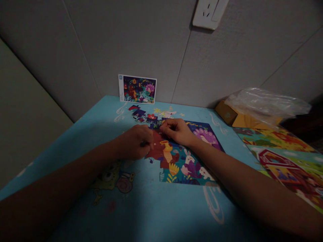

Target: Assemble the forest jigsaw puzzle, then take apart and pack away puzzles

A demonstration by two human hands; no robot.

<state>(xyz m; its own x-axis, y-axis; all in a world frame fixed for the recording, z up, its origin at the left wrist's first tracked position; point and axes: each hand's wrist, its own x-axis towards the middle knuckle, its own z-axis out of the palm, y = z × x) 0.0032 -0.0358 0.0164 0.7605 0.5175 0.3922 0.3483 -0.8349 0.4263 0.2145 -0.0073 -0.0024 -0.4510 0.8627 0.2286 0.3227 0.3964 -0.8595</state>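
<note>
A partly joined jigsaw puzzle (191, 158) with a bear, rabbits and a peacock lies on the blue cartoon-printed table (151, 208). My left hand (135, 141) rests at the puzzle's left edge, fingers curled, pinching at a piece I cannot make out. My right hand (178, 131) sits on the puzzle's upper left part, fingers curled down onto a dark piece. Both hands nearly meet. Several loose pieces (145, 116) lie just beyond them.
A reference card (137, 88) showing the finished picture leans on the grey wall. A yellow box (234, 116) under a clear plastic bag (264, 104) stands at the right. A second colourful puzzle sheet (285, 158) lies at the right. A wall socket (209, 12) is above.
</note>
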